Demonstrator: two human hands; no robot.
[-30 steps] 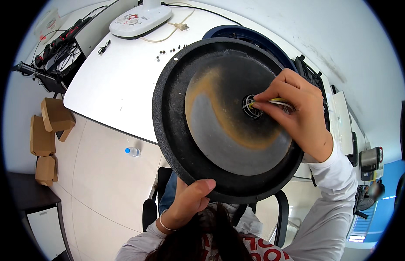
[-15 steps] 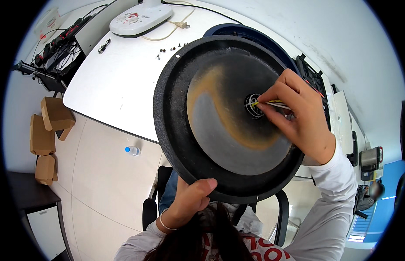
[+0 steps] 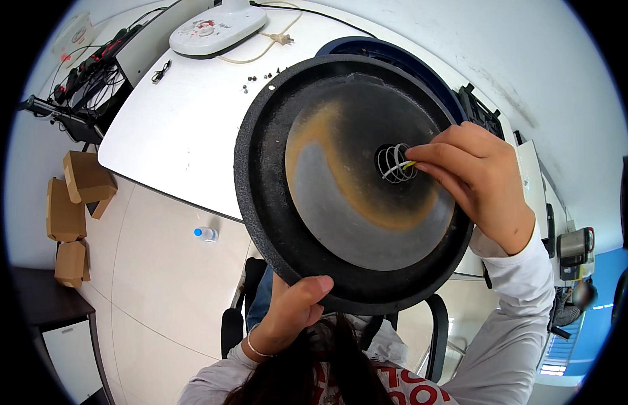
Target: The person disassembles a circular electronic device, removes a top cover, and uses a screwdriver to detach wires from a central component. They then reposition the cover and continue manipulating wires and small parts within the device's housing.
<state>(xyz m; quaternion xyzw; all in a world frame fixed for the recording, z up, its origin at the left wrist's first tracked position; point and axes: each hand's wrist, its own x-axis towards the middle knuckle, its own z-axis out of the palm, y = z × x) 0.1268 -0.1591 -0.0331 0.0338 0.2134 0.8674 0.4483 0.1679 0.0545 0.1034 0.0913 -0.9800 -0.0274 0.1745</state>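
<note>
A wide round black metal pan (image 3: 261, 223) with a raised rim is held up tilted over the table's near edge. Its inner disc (image 3: 327, 209) is grey with a brownish, scorched curve. My left hand (image 3: 297, 310) grips the lower left rim, thumb on top and the other fingers partly hidden beneath. At the hole in the disc's middle stands a silver coil spring (image 3: 397, 164). With thumb and forefinger, my right hand (image 3: 479, 179) pinches a yellow-green wire (image 3: 410, 164) at the spring's right side. Whether those fingertips also grip the coil is hard to make out.
Behind the pan, a dark blue round tub (image 3: 368, 46) sits on the white table (image 3: 172, 128). Several small screws (image 3: 254, 79) lie left of it, near a white appliance base (image 3: 218, 28) and a plug (image 3: 281, 39). A black tool case (image 3: 482, 111) is at right. A bottle (image 3: 206, 234) is on the floor.
My right hand has moved slightly right and away from the disc. More of the spring now shows out of the hole, and the pale wires beside the yellow-green one are no longer visible.
</note>
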